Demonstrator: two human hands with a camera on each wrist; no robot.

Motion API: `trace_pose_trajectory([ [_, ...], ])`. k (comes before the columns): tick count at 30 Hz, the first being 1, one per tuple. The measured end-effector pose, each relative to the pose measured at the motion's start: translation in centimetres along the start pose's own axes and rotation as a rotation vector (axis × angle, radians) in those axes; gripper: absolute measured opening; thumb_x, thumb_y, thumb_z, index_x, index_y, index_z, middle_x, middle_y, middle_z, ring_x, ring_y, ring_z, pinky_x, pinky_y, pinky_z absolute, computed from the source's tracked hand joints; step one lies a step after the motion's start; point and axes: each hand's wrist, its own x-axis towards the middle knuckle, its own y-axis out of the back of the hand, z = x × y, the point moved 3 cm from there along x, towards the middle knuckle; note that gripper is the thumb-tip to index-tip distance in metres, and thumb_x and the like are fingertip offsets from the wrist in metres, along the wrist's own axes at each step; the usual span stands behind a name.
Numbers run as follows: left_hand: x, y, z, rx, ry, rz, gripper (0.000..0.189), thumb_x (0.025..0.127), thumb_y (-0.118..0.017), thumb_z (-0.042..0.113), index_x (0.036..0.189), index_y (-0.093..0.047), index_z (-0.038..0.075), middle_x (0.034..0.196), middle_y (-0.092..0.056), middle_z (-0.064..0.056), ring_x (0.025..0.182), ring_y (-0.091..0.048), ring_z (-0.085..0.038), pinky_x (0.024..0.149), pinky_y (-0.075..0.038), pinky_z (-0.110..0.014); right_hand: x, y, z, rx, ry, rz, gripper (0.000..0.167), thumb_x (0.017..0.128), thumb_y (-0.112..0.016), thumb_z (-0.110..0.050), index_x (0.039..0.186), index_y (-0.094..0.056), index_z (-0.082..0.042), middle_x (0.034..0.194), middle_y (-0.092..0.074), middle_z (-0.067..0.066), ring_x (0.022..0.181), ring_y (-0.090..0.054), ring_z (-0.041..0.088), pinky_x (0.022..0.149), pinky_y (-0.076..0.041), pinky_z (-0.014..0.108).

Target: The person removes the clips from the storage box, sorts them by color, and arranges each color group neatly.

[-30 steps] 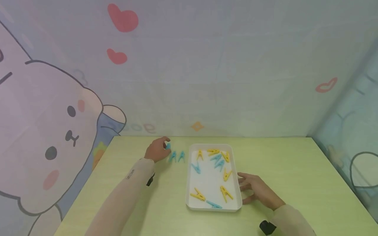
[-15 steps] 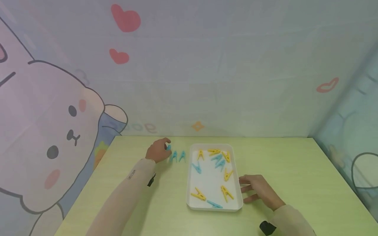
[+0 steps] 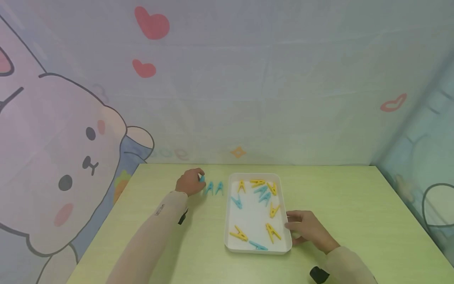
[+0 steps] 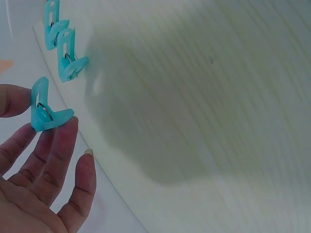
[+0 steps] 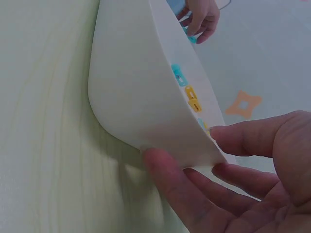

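My left hand [image 3: 189,182] pinches a light-blue clothespin [image 4: 41,108] between thumb and fingertips, near the table's back edge. Just right of it stand two more blue clothespins [image 3: 214,187], side by side with legs toward me. A white rectangular tray [image 3: 228,221] lies at the middle of the table, holding several yellow clothespins [image 3: 272,232] and several blue clothespins [image 3: 237,202]. At the tray's right side, my right hand [image 3: 310,228] grips the wall. Its thumb [image 5: 243,138] reaches the rim while the other fingers press the outer side, as the right wrist view shows.
A pale wood-grain table [image 3: 347,201] carries everything. Behind it hangs a printed cloth [image 3: 283,98] with hearts and a cartoon rabbit, meeting the table's back edge. Black straps show at both wrists.
My right thumb has come in to the tray's rim, where the fingers were spread loosely beside it. The left hand stays nearly in place with its clothespin.
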Motion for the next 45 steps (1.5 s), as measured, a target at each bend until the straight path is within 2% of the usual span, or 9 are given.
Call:
trace_pose_trajectory([
  [6, 0.0, -0.3, -0.2, 0.032, 0.021, -0.024, 0.040, 0.084, -0.060, 0.017, 0.122, -0.065, 0.004, 0.083, -0.065, -0.004, 0.061, -0.057, -0.019, 0.051, -0.046, -0.034, -0.2, -0.2, -0.3, 0.009, -0.001, 0.007, 0.058, 0.087, -0.066, 0.004, 0.141, -0.044, 0.009, 0.125, -0.057, 0.029, 0.090, -0.068, 0.030, 0.060, -0.058, 0.044],
  [12, 0.1, -0.8, -0.6, 0.093, 0.043, -0.033, 0.037, 0.086, -0.062, 0.019, 0.120, -0.066, 0.006, 0.097, -0.070, -0.010, 0.059, -0.055, -0.020, 0.052, -0.047, -0.037, -0.4, -0.3, -0.3, 0.048, 0.018, -0.021, 0.062, 0.088, -0.062, 0.006, 0.145, -0.040, 0.007, 0.128, -0.055, 0.032, 0.090, -0.068, 0.032, 0.060, -0.058, 0.046],
  [18, 0.2, -1.2, -0.7, 0.139, 0.063, -0.059, 0.036, 0.087, -0.065, 0.019, 0.120, -0.066, 0.004, 0.109, -0.069, -0.014, 0.079, -0.065, -0.027, 0.065, -0.053, -0.044, -0.4, -0.2, -0.5, 0.036, 0.032, -0.032, 0.062, 0.088, -0.062, 0.005, 0.146, -0.039, 0.007, 0.129, -0.053, 0.033, 0.091, -0.068, 0.031, 0.060, -0.058, 0.045],
  [21, 0.3, -1.3, -0.8, 0.164, 0.085, -0.065, 0.036, 0.088, -0.066, 0.020, 0.120, -0.066, 0.004, 0.114, -0.068, -0.014, 0.090, -0.066, -0.031, 0.072, -0.054, -0.047, -0.5, -0.2, -0.5, 0.041, 0.028, -0.032, 0.061, 0.089, -0.062, 0.005, 0.146, -0.040, 0.006, 0.130, -0.053, 0.033, 0.091, -0.068, 0.031, 0.060, -0.058, 0.045],
  [24, 0.2, -1.2, -0.8, 0.172, 0.096, -0.070, 0.036, 0.088, -0.066, 0.020, 0.120, -0.066, 0.004, 0.115, -0.068, -0.014, 0.094, -0.066, -0.033, 0.076, -0.054, -0.049, -0.6, -0.2, -0.6, 0.046, 0.025, -0.028, 0.061, 0.088, -0.061, 0.006, 0.146, -0.041, 0.005, 0.130, -0.053, 0.032, 0.091, -0.068, 0.031, 0.060, -0.058, 0.046],
  [37, 0.2, -1.3, -0.6, 0.202, 0.117, -0.100, 0.038, 0.090, -0.066, 0.020, 0.123, -0.064, 0.002, 0.117, -0.067, -0.014, 0.096, -0.066, -0.033, 0.078, -0.053, -0.050, -0.8, -0.2, -0.8, 0.046, 0.021, -0.025, 0.061, 0.089, -0.060, 0.006, 0.147, -0.041, 0.004, 0.129, -0.054, 0.031, 0.089, -0.068, 0.031, 0.060, -0.058, 0.045],
  [45, 1.0, -1.1, -1.5, 0.194, 0.089, -0.103, 0.047, 0.090, -0.063, 0.026, 0.131, -0.060, 0.005, 0.125, -0.063, -0.016, 0.090, -0.065, -0.033, 0.073, -0.053, -0.051, -0.9, -0.1, -0.9, 0.029, 0.019, -0.020, 0.061, 0.089, -0.060, 0.005, 0.146, -0.040, 0.005, 0.128, -0.054, 0.031, 0.089, -0.068, 0.030, 0.060, -0.058, 0.044],
])
